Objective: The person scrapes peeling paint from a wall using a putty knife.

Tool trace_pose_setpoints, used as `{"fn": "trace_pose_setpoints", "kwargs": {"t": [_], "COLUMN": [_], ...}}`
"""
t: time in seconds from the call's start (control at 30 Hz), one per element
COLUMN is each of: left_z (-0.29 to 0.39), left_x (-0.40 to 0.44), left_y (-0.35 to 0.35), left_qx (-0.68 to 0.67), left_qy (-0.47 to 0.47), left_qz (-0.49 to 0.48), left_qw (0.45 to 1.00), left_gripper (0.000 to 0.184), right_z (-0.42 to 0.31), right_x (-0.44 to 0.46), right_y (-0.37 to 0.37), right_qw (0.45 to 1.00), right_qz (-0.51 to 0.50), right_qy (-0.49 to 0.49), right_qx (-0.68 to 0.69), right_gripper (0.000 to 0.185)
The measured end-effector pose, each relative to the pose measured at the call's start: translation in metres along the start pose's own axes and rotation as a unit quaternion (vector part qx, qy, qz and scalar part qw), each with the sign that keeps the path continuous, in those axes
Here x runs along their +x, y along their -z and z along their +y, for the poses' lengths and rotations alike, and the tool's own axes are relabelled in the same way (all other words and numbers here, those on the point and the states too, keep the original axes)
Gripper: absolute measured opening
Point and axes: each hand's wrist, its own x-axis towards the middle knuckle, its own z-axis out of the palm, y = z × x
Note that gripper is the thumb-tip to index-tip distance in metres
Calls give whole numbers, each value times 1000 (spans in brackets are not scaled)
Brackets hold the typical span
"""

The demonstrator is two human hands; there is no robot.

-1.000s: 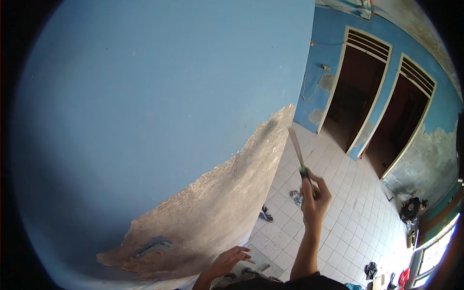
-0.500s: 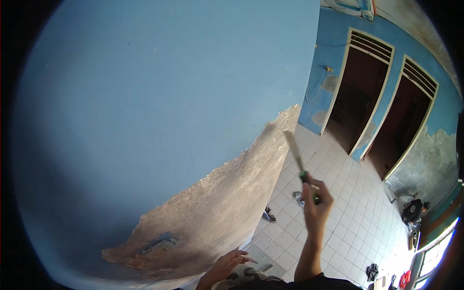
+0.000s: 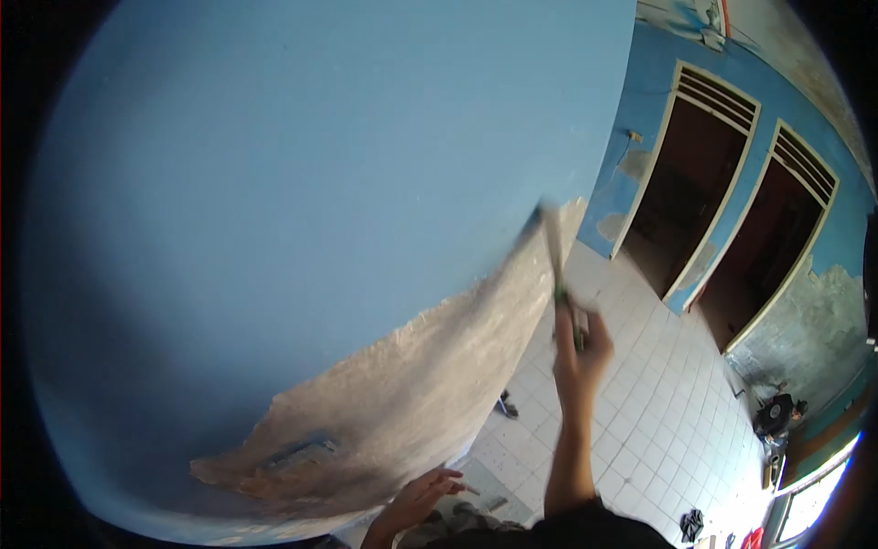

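1. Blue wall (image 3: 320, 201): solid barrier across the left side, bare patch (image 3: 412, 384) included.
2. Open air: right of the wall's edge, above tiled floor (image 3: 640, 403).
3. Dark object (image 3: 507, 404): floor obstacle near that edge.

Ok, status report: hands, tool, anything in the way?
Right hand: grip closed on scraper. Blade blurred near ragged paint edge, contact unclear. Left hand low beside wall, hold unclear. No obstruction visible at blade.

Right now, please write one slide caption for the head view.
Right hand working a scraper at the peeled edge of blue paint.
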Motion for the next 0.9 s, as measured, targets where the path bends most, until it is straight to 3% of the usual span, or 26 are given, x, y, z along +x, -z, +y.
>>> {"fn": "trace_pose_setpoints", "kwargs": {"t": [0.07,0.13,0.27,0.37,0.4,0.43,0.47,0.53,0.6,0.7,0.8,0.83,0.9], "left_z": [7,11,15,-3,-1,4,14,34,24,9,3,1,6], "left_x": [5,8,2,5,8,4,2,3,1,-3,-8,-11,2], "left_y": [0,-1,0,4,5,4,3,1,3,10,15,17,12], "left_qx": [-35,80,-42,-8,-42,-73,-73,-16,-29,30,-20,23,60], "left_qy": [41,-36,37,-77,-8,71,76,31,26,-46,35,4,-44], "left_qz": [0,-28,-20,-10,0,8,6,-24,-33,-23,-13,-24,-30], "left_qw": [999,996,998,997,999,995,994,999,999,998,999,999,997], "left_gripper": [37,36,35,35,35,35,35,36,37,39,41,41,41], "right_z": [-20,-34,-19,-16,-2,3,-8,-29,-46,-28,-22,-25,-22], "right_x": [57,76,16,-16,-6,15,38,61,44,-2,0,3,20], "right_y": [-18,1,45,40,17,-8,-17,-4,20,51,17,21,20], "right_qw": [995,984,996,996,998,998,997,982,982,992,996,993,994], "right_qz": [74,66,42,-21,-31,47,58,75,61,15,-59,-35,-31], "right_qy": [16,-34,-66,-81,-58,23,-10,-59,-116,-111,-58,-106,-98], "right_qx": [66,161,35,13,-18,-26,43,165,136,61,-13,46,48], "right_gripper": [20,20,21,18,19,21,22,25,23,21,21,21,22]}}
